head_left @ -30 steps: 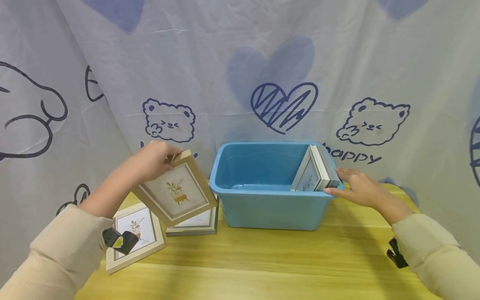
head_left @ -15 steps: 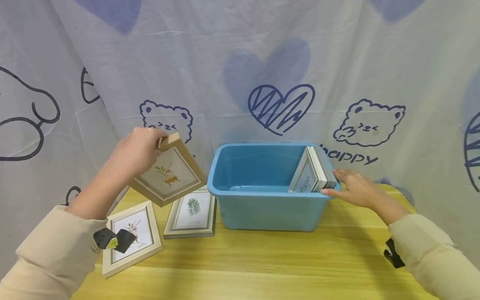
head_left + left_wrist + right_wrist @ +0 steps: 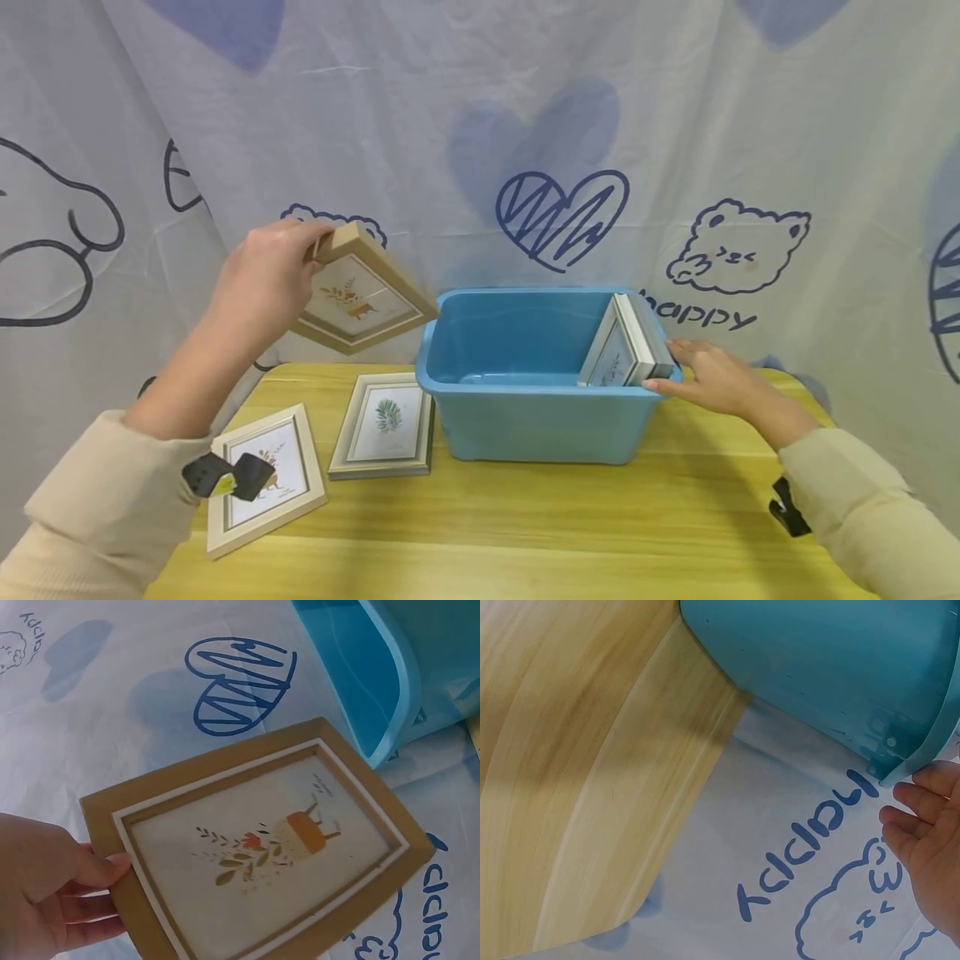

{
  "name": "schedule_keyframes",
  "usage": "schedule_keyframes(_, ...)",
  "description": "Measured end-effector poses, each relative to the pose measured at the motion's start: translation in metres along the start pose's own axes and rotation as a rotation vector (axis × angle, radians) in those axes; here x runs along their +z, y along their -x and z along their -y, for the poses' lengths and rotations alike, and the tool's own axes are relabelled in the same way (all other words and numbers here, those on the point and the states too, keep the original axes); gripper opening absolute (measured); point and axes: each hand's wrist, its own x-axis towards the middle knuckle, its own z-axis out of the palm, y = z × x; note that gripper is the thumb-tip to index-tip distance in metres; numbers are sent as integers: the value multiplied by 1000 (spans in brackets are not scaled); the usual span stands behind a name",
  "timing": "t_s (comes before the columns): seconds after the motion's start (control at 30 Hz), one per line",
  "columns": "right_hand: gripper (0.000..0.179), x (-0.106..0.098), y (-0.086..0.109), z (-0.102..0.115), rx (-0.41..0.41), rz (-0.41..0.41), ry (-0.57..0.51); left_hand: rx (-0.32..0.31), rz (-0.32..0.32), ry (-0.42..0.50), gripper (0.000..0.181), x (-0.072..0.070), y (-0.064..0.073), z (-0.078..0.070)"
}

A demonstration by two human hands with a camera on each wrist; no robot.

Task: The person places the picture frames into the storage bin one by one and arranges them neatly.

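My left hand (image 3: 266,271) pinches a tan picture frame (image 3: 375,292) by its upper edge, thumb on the front. The frame is tilted in the air left of the blue plastic bin (image 3: 540,425), its right corner overlapping the bin's rim in the head view. In the left wrist view, a plant-pot print (image 3: 300,832) shows behind the glass. My right hand (image 3: 708,375) rests at the bin's right rim, fingers fairly straight; in the right wrist view the fingertips (image 3: 922,776) touch the rim from outside. Several picture frames (image 3: 633,342) lean upright inside the bin's right end.
A silver-edged frame with a green leaf print (image 3: 386,425) lies flat left of the bin. Farther left lies a cream frame (image 3: 266,479) with a potted plant print, partly behind the wrist strap. A patterned curtain (image 3: 420,125) hangs behind the wooden table (image 3: 480,533).
My left hand has raised the tan frame off the others and tilted it further, bringing it near the bin's left rim. The leaf-print frame is now uncovered. My right hand stays at the rim.
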Motion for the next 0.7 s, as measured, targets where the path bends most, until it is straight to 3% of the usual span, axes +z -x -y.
schedule_keyframes(0.4,87,0,1,-2,0,-2,-11,227,-159,-15,28,20,-5,-23)
schedule_keyframes(0.7,87,0,1,-2,-4,1,-11,428,-234,31,27,39,-11,-33)
